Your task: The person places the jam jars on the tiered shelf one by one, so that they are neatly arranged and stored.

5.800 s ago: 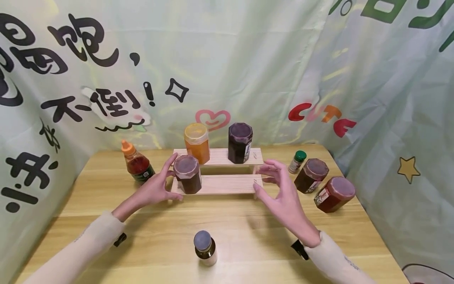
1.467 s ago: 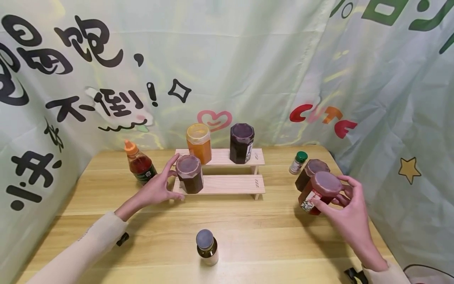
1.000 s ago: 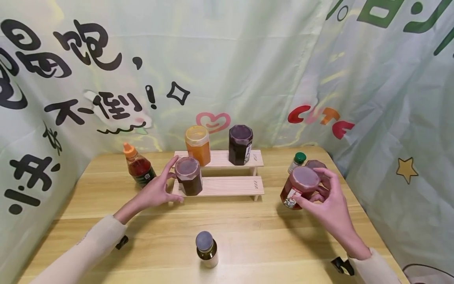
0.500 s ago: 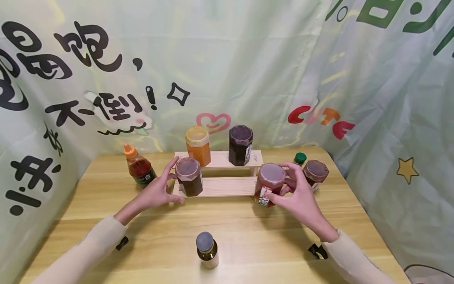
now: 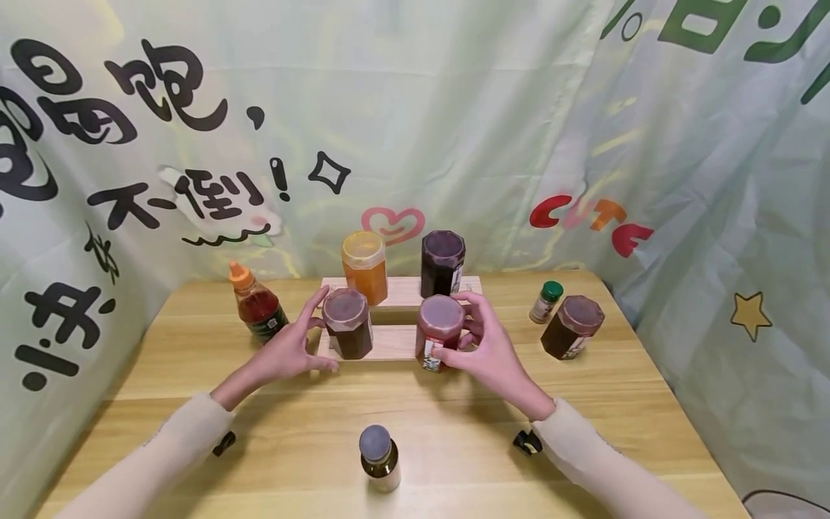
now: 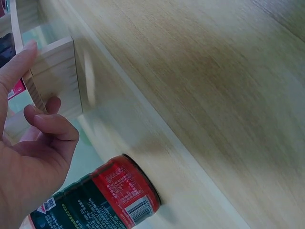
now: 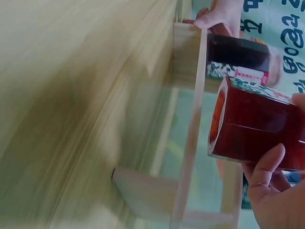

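My right hand [image 5: 493, 357] grips a jar of red jam [image 5: 439, 333], thumb on the label side and fingers behind. In the right wrist view the jam jar [image 7: 262, 126] hangs slightly tilted just above the lower step of the two-step wooden rack [image 5: 394, 342]. My left hand [image 5: 285, 353] holds the left end of this rack, thumb at the front edge and other fingers behind it. Beside it, a dark brown jar [image 5: 349, 335] stands on the lower step. On the upper step stand an orange jar [image 5: 366, 277] and a dark purple jar [image 5: 443, 267].
A sauce squeeze bottle [image 5: 261, 306] stands left of the rack. To the right are a green-capped spice bottle [image 5: 545, 303] and another dark jar [image 5: 570, 331]. A small dark bottle [image 5: 381, 465] stands near the front. A printed curtain [image 5: 454, 130] hangs behind the table.
My right hand has picked up the red jam jar from the table's right side and carried it left to the rack's lower step. The left hand has stayed at the rack's left end.
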`<state>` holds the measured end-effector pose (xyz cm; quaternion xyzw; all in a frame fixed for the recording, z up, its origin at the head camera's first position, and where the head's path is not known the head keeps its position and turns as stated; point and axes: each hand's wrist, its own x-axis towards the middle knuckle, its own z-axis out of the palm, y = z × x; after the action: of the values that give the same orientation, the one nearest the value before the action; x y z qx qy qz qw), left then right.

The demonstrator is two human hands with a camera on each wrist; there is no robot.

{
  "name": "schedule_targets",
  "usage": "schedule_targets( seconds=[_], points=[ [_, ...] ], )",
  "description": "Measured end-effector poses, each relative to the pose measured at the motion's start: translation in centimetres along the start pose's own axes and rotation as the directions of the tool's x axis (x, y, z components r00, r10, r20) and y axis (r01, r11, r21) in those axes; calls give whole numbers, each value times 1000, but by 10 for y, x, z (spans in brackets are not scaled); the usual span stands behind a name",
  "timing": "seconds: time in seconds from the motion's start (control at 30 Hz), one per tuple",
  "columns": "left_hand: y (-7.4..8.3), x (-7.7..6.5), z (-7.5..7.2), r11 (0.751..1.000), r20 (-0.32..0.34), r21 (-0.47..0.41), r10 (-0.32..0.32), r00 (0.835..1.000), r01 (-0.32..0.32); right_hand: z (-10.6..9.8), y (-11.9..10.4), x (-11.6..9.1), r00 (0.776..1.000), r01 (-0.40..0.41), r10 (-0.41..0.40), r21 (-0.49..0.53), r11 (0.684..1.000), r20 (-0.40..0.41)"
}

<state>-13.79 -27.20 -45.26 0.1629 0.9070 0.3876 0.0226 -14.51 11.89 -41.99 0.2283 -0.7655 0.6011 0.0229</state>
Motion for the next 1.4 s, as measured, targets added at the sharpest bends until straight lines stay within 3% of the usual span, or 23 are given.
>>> schedule_targets(
  seconds=[0.5,0.73,0.97,1.4],
  points=[
    [-3,-6,4,1000,4,13,1,1000,-1,50,10,9,1000,21,-23,82,996,17],
    [-3,-4,2,1000,-2,20,11,1000,-11,50,11,15,999,9,-10,44,999,33],
    [-3,-1,1,1000,-4,19,8,1000,-8,48,13,17,995,95,-96,-72,993,-4],
    [-3,0,0,1000,-1,14,9,1000,-9,52,16,20,992,127,-128,-57,990,-16]
  ],
)
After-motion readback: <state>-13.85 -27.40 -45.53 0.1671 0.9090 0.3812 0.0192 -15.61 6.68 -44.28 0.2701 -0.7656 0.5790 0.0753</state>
